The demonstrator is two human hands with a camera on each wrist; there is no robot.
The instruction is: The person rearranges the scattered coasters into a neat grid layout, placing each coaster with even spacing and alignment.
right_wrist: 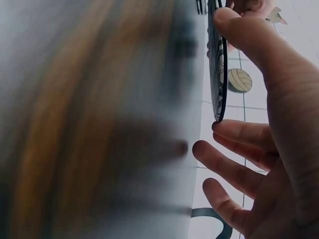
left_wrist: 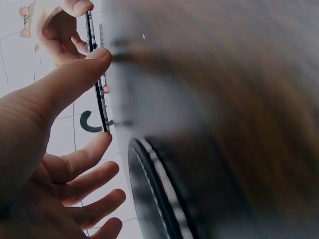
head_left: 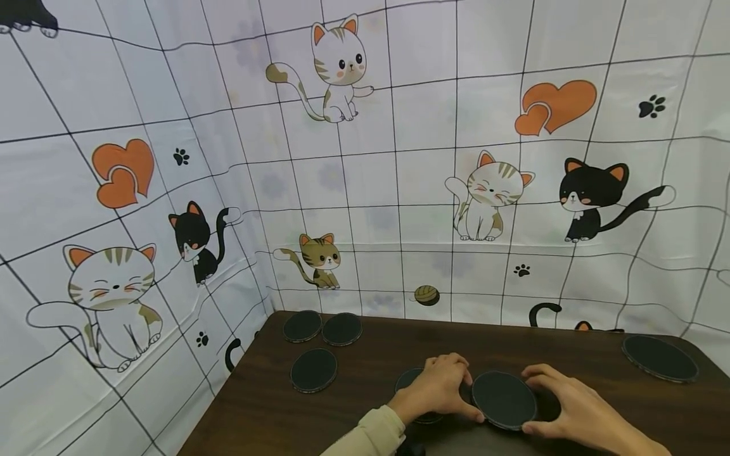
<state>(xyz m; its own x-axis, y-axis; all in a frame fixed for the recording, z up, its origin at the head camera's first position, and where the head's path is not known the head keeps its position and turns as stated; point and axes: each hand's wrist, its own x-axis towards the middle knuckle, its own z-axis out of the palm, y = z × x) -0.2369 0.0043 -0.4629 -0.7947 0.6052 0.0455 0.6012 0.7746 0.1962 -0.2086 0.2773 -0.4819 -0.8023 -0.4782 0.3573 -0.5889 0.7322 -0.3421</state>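
A thin, dark round disc (head_left: 504, 400) is held above the brown table between both hands. My left hand (head_left: 436, 389) pinches its left edge between thumb and index finger, the other fingers spread in the left wrist view. From the opposite side, my right hand (head_left: 576, 405) grips the rim with thumb and index finger. Seen edge-on in the right wrist view, the held disc (right_wrist: 218, 74) has a patterned side. Another dark disc (head_left: 407, 378) lies on the table, partly hidden beneath my left hand; a disc (left_wrist: 154, 194) also shows low in the left wrist view.
Three similar discs lie at the table's back left: one left (head_left: 302, 326), one beside it (head_left: 342, 329), one nearer (head_left: 313, 370). A larger-looking dark disc (head_left: 659, 358) sits at the right. Behind the table (head_left: 251, 405) hangs a cat-patterned cloth (head_left: 422, 177).
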